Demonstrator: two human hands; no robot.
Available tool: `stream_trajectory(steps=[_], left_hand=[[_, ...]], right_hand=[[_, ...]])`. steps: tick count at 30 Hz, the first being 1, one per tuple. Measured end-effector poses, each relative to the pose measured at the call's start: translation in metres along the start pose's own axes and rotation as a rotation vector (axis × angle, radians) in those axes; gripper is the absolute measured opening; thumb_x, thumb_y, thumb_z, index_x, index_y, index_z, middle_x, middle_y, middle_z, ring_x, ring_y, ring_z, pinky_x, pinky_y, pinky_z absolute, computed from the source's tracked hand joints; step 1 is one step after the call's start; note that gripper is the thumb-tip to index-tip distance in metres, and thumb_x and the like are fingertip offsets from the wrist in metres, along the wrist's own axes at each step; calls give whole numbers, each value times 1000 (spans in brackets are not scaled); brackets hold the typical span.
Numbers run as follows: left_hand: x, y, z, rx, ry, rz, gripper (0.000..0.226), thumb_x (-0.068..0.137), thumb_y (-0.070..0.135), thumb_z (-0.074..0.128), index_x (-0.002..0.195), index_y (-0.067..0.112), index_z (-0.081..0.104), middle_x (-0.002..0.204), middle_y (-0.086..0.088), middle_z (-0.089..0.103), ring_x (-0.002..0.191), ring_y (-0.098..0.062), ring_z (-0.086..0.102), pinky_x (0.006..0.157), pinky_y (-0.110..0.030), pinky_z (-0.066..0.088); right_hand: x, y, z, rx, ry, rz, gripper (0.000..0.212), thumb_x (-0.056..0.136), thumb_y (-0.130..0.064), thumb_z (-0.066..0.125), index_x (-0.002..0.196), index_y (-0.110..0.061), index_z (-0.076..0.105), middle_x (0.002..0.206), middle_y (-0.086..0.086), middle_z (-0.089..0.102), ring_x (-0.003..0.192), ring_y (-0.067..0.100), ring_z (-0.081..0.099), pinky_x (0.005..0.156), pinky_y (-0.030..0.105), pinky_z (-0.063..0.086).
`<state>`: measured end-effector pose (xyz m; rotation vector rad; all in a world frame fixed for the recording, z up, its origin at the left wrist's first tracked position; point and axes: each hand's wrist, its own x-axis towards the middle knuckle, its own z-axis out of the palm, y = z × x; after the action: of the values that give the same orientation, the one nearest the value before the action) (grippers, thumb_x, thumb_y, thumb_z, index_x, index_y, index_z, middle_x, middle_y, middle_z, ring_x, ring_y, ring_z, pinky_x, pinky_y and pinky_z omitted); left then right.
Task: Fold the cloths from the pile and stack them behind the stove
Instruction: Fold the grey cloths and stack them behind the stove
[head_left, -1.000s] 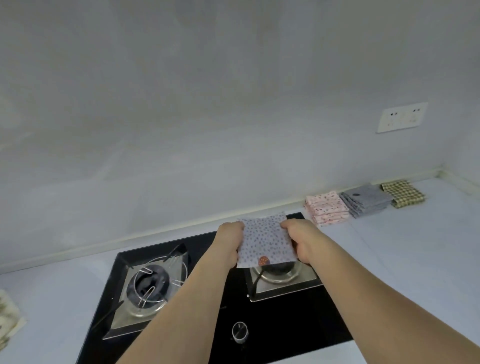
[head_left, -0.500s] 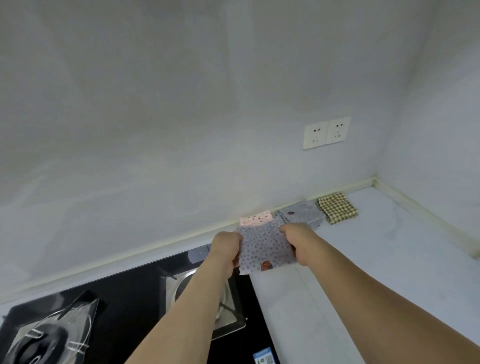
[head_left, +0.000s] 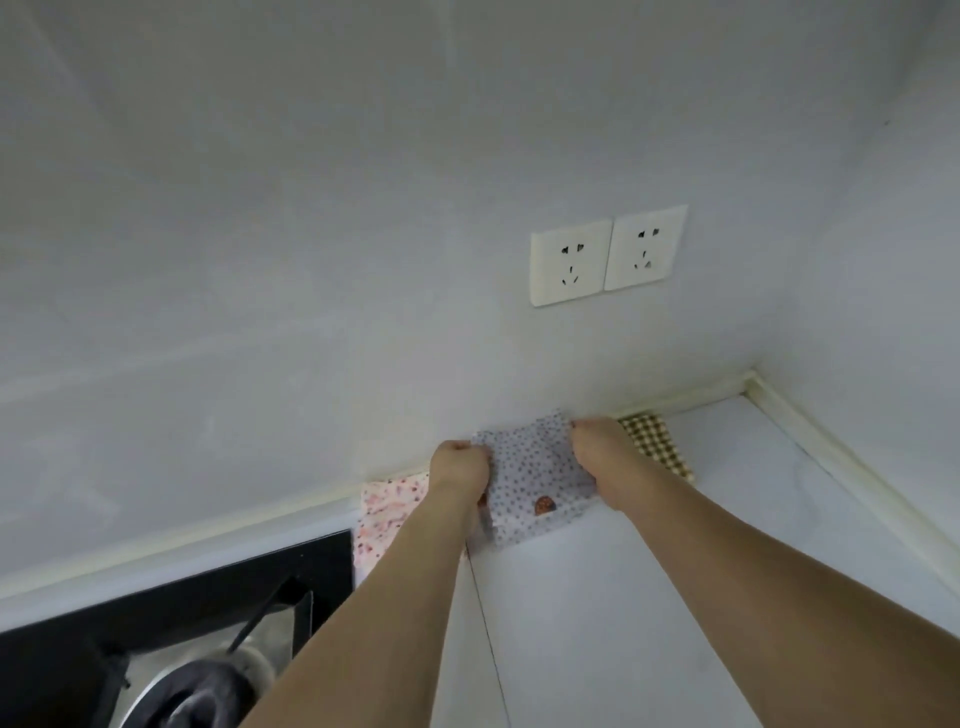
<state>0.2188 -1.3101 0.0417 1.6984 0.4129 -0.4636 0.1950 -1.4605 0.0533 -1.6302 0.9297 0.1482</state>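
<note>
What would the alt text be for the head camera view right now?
Two hands, left hand and right hand, hold a folded dotted cloth at the wall, between a pink cloth stack and a checked cloth. Two wall sockets sit above; the stove is lower left.

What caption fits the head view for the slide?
Both hands, left and right, hold a folded dotted cloth by the wall, between pink cloths and a checked cloth.

A home kitchen: a black gas stove (head_left: 176, 613) (burner showing) left of the hands, wall sockets (head_left: 608, 254) above them.
</note>
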Motion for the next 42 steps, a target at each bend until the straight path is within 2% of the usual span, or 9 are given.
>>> stream_trajectory(steps=[3,5,7,9,11,14,20,24,42], left_hand=[[32,-12,18,87,52,-14,13,92,10,53,100,3,60,85,-17,62,71,-29,59,64,-39,56],[44,-20,24,179,90,-10,23,89,14,53,101,-3,63,92,-22,67,81,-34,65,74,-41,57],[43,-22,24,322,143,34,26,86,18,51,100,0,65,99,-22,69,93,-36,66,84,-41,55],[28,-14,21,446,191,119,24,90,20,48,103,5,61,101,-15,68,95,-32,63,81,-33,49],[9,-6,17,539,198,208,22,95,20,44,108,7,56,102,-8,63,90,-25,58,74,-28,42],[-22,1,5,714,173,385,32,97,21,42,126,8,50,117,-8,57,101,-24,57,83,-32,45],[-78,6,-37,1094,168,634,37,101,25,37,135,11,42,136,-7,46,120,-26,43,94,-38,42],[-104,7,-75,1174,188,758,39,102,27,36,137,12,40,136,-5,45,118,-24,45,93,-35,43],[-183,-80,-422,1236,311,713,45,102,29,38,143,11,37,145,-6,44,129,-24,42,110,-34,33]], right_hand=[[31,8,1,-118,11,-27,40,103,-20,38,132,5,50,131,18,55,107,29,56,81,31,43],[44,15,-2,-138,27,-85,39,103,-14,37,136,4,45,136,18,52,122,31,51,96,32,40],[47,24,-6,-120,15,-42,42,102,-22,40,134,4,48,136,17,53,121,31,53,96,31,41],[44,32,-12,-181,-13,-108,47,98,-33,46,130,1,52,131,16,55,115,30,55,88,30,44],[29,38,-20,-241,-18,-183,31,95,-35,46,105,-8,57,108,10,58,97,22,56,69,26,41],[0,39,-32,-362,82,-345,6,92,-20,45,89,-18,39,81,-2,42,73,16,44,51,24,27],[-86,25,-28,-587,107,-632,14,91,-11,49,105,-13,50,105,7,50,99,23,49,80,31,39],[-130,24,-4,-692,88,-702,45,93,-15,51,136,-4,44,136,13,50,126,27,45,105,36,38],[-351,43,240,-713,-113,-871,51,96,-18,48,145,-11,36,149,5,39,136,20,38,111,30,29]])
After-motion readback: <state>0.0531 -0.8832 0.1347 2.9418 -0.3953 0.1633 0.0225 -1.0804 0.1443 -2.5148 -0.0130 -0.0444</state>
